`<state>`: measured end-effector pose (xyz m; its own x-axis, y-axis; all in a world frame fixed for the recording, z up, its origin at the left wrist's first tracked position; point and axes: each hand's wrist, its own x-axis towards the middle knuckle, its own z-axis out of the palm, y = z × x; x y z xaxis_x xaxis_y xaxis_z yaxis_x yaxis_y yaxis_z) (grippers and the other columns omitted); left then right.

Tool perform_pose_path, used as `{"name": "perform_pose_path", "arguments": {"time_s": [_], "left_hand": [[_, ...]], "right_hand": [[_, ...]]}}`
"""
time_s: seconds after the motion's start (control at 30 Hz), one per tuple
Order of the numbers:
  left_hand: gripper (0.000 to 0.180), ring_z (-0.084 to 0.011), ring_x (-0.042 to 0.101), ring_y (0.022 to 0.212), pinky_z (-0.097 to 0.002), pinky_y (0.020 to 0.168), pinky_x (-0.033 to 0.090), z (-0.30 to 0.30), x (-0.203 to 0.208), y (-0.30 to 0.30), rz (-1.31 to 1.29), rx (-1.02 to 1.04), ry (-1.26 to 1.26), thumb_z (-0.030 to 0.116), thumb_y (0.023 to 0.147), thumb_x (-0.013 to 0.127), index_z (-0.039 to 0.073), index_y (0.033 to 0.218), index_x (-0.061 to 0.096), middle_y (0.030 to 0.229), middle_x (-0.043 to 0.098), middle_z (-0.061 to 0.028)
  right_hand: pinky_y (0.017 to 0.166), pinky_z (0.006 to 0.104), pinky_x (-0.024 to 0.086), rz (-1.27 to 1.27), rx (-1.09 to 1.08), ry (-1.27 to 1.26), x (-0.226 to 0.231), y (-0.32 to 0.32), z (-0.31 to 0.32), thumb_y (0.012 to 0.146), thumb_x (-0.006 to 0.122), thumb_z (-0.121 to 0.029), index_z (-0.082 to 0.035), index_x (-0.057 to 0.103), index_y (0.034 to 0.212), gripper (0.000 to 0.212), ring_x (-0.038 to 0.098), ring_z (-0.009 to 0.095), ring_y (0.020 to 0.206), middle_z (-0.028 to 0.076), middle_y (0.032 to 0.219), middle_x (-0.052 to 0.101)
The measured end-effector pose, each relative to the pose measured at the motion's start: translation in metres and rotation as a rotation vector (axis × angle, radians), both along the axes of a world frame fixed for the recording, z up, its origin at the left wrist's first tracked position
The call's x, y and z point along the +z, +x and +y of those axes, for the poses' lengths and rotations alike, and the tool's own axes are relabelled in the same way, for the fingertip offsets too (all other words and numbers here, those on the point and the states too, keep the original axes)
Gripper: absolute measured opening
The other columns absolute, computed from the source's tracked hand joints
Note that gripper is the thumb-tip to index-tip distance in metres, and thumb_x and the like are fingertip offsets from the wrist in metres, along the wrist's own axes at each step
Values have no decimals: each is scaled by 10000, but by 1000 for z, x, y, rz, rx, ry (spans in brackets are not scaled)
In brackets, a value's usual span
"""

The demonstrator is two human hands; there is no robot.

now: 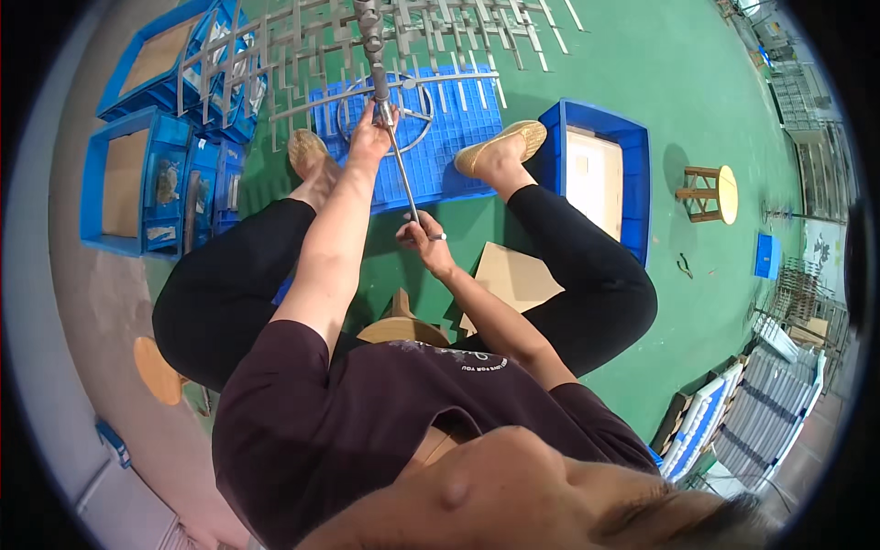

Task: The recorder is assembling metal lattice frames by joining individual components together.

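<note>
My right hand (425,244) is closed around the crossbar of a T-handle wrench (403,174). The wrench's long shaft slants up and away from me to the end of a grey metal post (374,50). At that lower end, my left hand (370,137) is curled around the post where the wrench tip meets it. The post belongs to a large metal rack (431,27) with rows of flat strips sticking out. Near my left hand, a metal ring (426,124) with a curved bar forms part of it.
Under the rack lies a blue plastic pallet (449,156) between my feet. A blue crate (637,183) holding cardboard stands right; several blue crates (151,183) stand left. Flat cardboard (513,280) lies by my right leg. Farther right are a wooden stool (724,194) and pliers (684,266).
</note>
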<state>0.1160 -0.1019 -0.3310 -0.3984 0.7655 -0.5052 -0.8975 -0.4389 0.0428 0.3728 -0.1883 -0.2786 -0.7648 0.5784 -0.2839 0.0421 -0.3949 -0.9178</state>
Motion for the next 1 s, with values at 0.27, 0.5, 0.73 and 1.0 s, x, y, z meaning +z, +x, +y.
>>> {"name": "perform_pose_path", "arguments": {"time_s": [0.27, 0.5, 0.73, 1.0], "left_hand": [[235, -320, 549, 992, -398, 828, 498, -1, 1, 2, 64, -23, 27, 171, 841, 576, 74, 1056, 566, 1073, 540, -189], [248, -317, 545, 1018, -392, 843, 491, -4, 0, 0, 90, -44, 49, 165, 849, 564, 72, 1078, 550, 1092, 546, -196], [268, -316, 544, 1024, -383, 848, 489, -6, 5, 1, 114, -57, 64, 161, 851, 560, 63, 1099, 536, 1093, 550, -196], [278, -317, 547, 1017, -381, 839, 494, -5, 3, 5, 131, -53, 54, 155, 845, 567, 56, 1103, 533, 1099, 546, -200]], "right_hand": [[668, 225, 445, 8, -36, -84, -9, -5, -8, 925, 410, -264, -38, 439, 1116, 297, 552, 137, 700, 85, 782, 593], [728, 271, 456, 36, -114, -270, -8, -13, -17, 933, 382, -297, -26, 474, 1060, 313, 571, 177, 736, 106, 753, 592], [823, 343, 445, 139, -248, -522, -10, -21, -28, 938, 358, -313, -9, 511, 978, 342, 590, 233, 792, 121, 730, 595], [794, 324, 459, 191, -295, -636, -14, -22, -28, 939, 361, -302, 3, 519, 941, 343, 602, 230, 753, 113, 701, 597]]}}
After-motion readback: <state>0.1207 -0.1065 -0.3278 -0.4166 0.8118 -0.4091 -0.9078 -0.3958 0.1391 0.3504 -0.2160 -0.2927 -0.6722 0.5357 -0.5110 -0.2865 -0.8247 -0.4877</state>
